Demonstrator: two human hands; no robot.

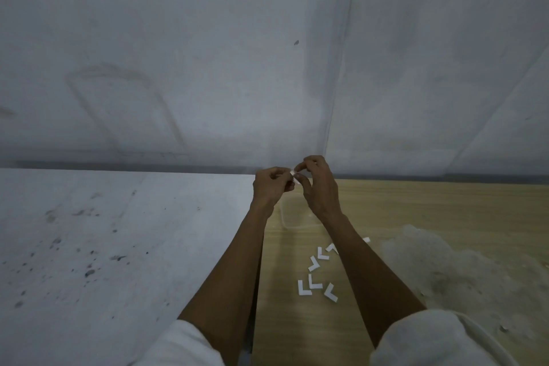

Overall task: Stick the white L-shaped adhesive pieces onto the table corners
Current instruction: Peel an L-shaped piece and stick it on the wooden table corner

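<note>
White cloth sleeves (184,345), two of them, sit closest, bunched soft round my upper arms, and my bare forearms run forward out of them. Ahead, my left hand (271,187) and right hand (319,184) meet. Thumb and forefinger of each are curled in and pinched on one small white piece (294,174), held in the air between the two sets of fingertips. It looks thin and flat, but it is too blurred for me to make out its whole outline.

Under my fingers is the far left corner of the table (416,208), a smooth top with pale wood grain running across it.

Back from my fingers, toward me and a little to the right, loose L-shaped pieces (304,288) lie scattered on that top. I count seven: flat, matte white, with square-cut ends, turned every which way. My right forearm partly covers two of them.

Further right of my fingers and nearer to me is one heap of crumpled, cloudy plastic sheet (451,264).

Left of my fingers, beyond the table's edge, the grey floor (104,232) is rough and speckled with dark spots. Past my fingers rises a dull grey wall (208,53), smudged, with one vertical seam.
</note>
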